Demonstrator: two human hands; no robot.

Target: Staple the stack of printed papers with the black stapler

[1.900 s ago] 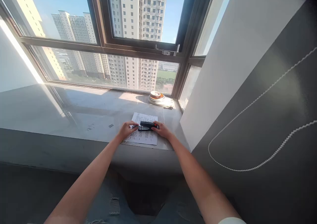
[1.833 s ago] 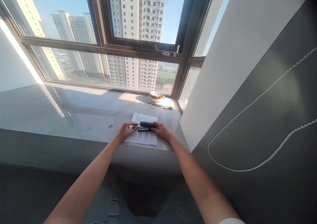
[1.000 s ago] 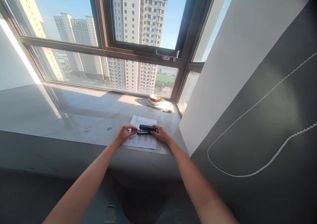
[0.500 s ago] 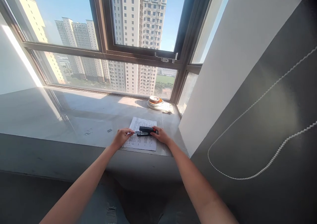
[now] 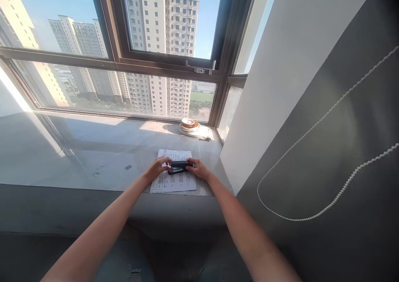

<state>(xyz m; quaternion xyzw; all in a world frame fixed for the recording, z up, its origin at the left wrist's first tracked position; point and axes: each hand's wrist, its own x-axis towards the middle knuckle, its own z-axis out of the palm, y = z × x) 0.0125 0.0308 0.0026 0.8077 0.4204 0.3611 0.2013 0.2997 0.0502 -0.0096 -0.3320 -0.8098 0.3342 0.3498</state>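
Observation:
A black stapler with a red spot near its right end is held just above printed sheets of paper on the window sill. My right hand grips the stapler's right end, thumb and fingers closed round it. At the other end, my left hand has its fingertips closed on the stapler's left tip. A narrow gap shows between the upper and lower arms of the stapler. Whether a small piece sits inside my left fingers is hidden.
On the sill lie a strip of staples and several loose staples, left of the paper. A coil of white and orange cable sits by the window. A beaded cord hangs at the right wall.
My left hand, which held a thin piece at the stapler's left end, has moved in onto that end. The stapler's arms are closer together. The view has shifted slightly right.

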